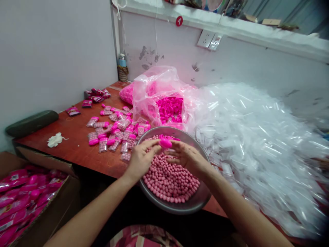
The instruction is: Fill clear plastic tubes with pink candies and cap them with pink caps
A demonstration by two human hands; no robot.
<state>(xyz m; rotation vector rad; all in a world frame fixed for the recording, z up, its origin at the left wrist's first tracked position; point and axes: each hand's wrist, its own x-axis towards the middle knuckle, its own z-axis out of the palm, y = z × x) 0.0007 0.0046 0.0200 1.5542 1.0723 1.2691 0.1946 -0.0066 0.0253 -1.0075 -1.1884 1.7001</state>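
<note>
Over a metal bowl (pixel 177 210) of pink round beads (pixel 172 183), a bright pink plastic cap (pixel 166 142) is held between my two hands. My left hand (pixel 143 157) pinches its left side with thumb and fingers. On the other side, my right hand (pixel 190 158) grips the cap at the fingertips, its lower fingers stretched out over the beads. Whether a clear container is attached to the cap, I cannot tell. Just left of the bowl lie several clear containers (pixel 125 133) with pink caps, filled with beads.
Behind the bowl, an open plastic bag (pixel 156 80) holds pink caps (pixel 171 108). Clear empty containers (pixel 257 144) pile up on the right. Pink packets fill a cardboard box (pixel 61 199) at lower left. A dark green roll (pixel 32 123) and white tissue (pixel 55 140) lie on the red table (pixel 77 151).
</note>
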